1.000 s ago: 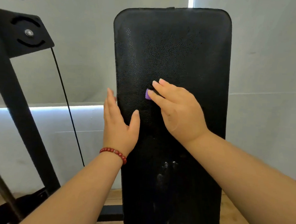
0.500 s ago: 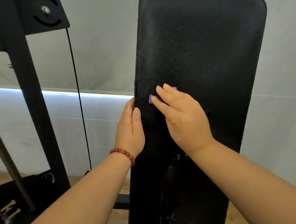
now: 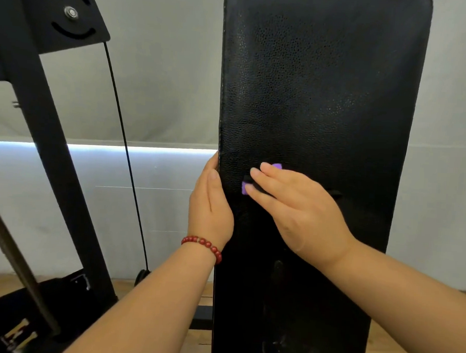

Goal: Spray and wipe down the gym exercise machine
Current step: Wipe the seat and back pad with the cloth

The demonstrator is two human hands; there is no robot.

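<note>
A purple cloth (image 3: pixel 244 189) is pressed flat against the upright black pad (image 3: pixel 322 100), near its left edge, by the right hand (image 3: pixel 300 215) with straight fingers. The pad's left edge is touched by the left hand (image 3: pixel 210 210), fingers also straight. A red bracelet (image 3: pixel 204 243) is worn on that wrist.

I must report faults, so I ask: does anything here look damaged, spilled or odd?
No damage shows. Only faint whitish streaks lie low on the black pad, below the right hand pressing the purple cloth; they may be unwiped spray residue.
</note>
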